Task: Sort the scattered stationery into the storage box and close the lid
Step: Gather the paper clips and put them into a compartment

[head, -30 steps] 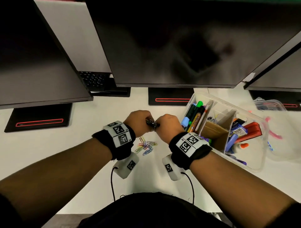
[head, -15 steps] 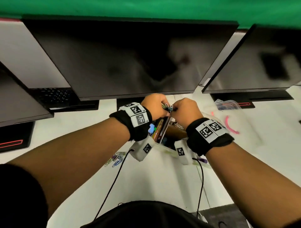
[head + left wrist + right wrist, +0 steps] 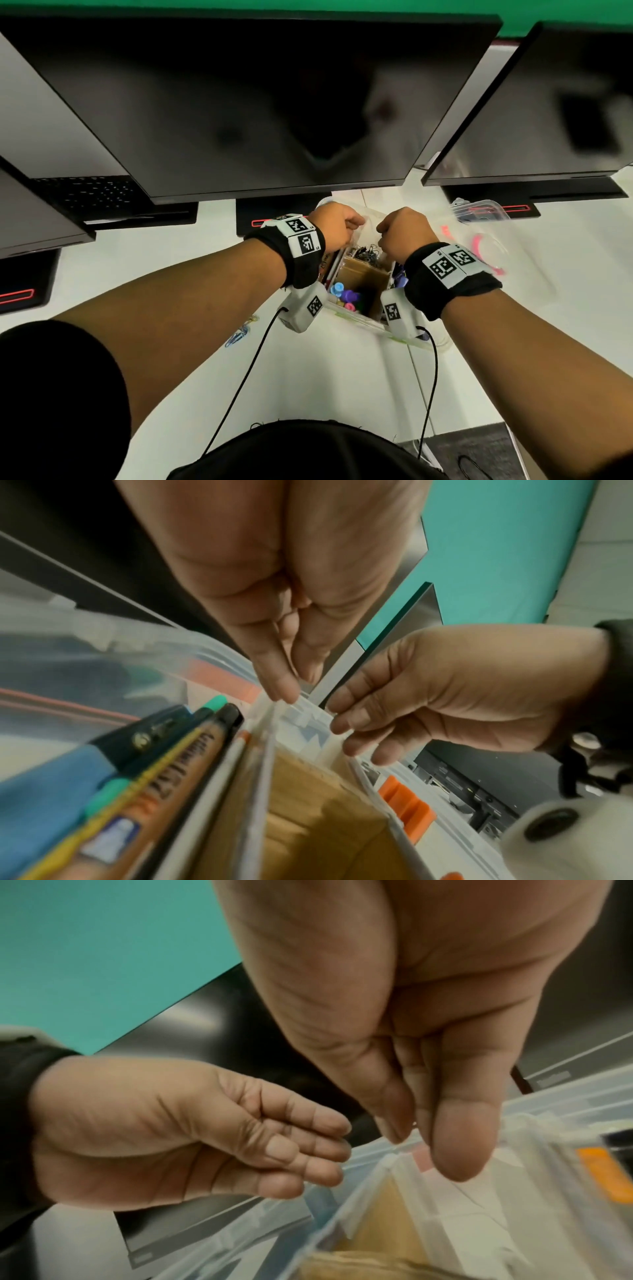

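Since half a second ago both hands have parted over the storage box (image 3: 363,322), and the little bunch of clips they pinched between them is no longer in their fingers — a dark tangle of clips (image 3: 368,254) lies in the far part of the box's middle compartment. This clear plastic box stands open on the white bench (image 3: 308,377), just in front of the middle monitor (image 3: 239,102). A brown cardboard insert (image 3: 364,277) sits in the middle compartment, markers (image 3: 164,772) lie in the left one, and coloured caps show at the near end.

The left hand (image 3: 334,224) hovers over the box's far left edge; in its wrist view the fingers (image 3: 277,680) are straight and pressed together, tips down at a divider wall, holding nothing that I can see. The right hand (image 3: 402,233) hangs over the far right side — its fingers (image 3: 455,1139) are bunched loosely with the thumb close against them, and I cannot tell whether anything small sits between them.

Beyond the box to the right, the clear lid (image 3: 479,210) lies on the bench with a pink ring (image 3: 479,246) near it. To the left of the box, under the left forearm, coloured paper clips (image 3: 241,332) lie on the bench.
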